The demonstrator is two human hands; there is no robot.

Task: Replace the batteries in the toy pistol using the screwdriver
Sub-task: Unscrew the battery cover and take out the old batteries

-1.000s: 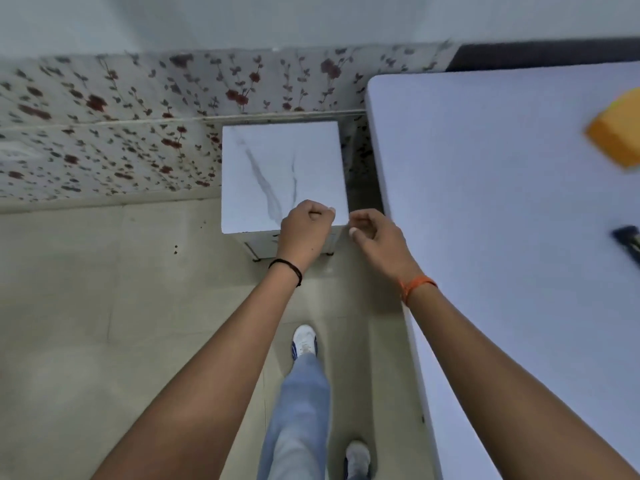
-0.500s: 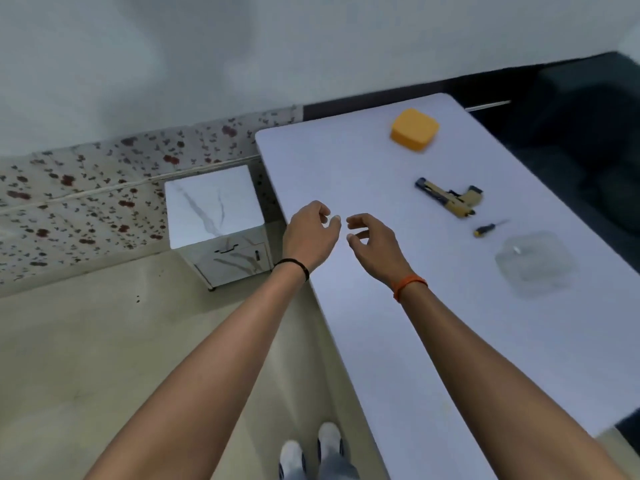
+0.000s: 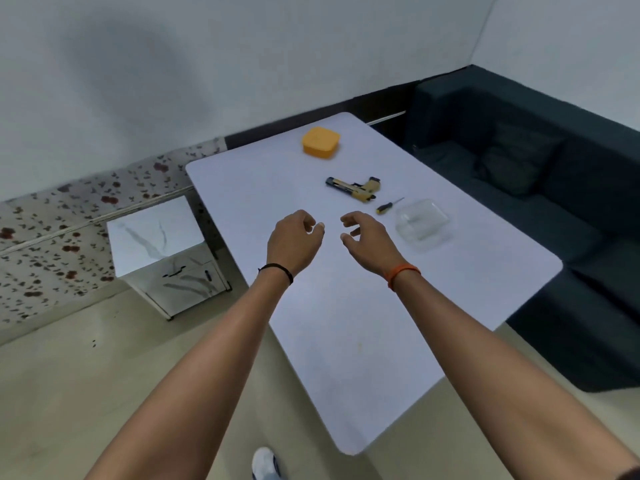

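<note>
Both hands up over the table (image 3: pixel 346 323), holding nothing. Left hand (image 3: pixel 294 240) has fingers loosely curled, black band on the wrist. Right hand (image 3: pixel 369 239) likewise relaxed and curled, orange band on the wrist. The two hands sit close together, fingertips facing, not touching.

Toy pistol (image 3: pixel 355 188) lies flat on the table beyond the hands, tan and black, barrel pointing left, grip toward the right. Clear of both hands, closer to the right one. Screwdriver (image 3: pixel 388 206) lies just right of the pistol's grip, yellow and black handle nearest the right hand, tip pointing away to the right. Not touching the pistol as far as I can tell.

Clear plastic container (image 3: pixel 420 223) sits right of the screwdriver, beside the right hand; contents too faint to read. Orange lidded box (image 3: pixel 320 142) stands at the far end of the table, well past the pistol.

Table is white with rounded corners. Left of it: a small marble-pattern cabinet (image 3: pixel 156 230) against a floral-print strip of wall (image 3: pixel 52 220). Right of it: a dark sofa (image 3: pixel 536 168) in the corner. Plain pale walls above, beige floor (image 3: pixel 69 375), one white shoe (image 3: pixel 265 462) at the bottom edge.
</note>
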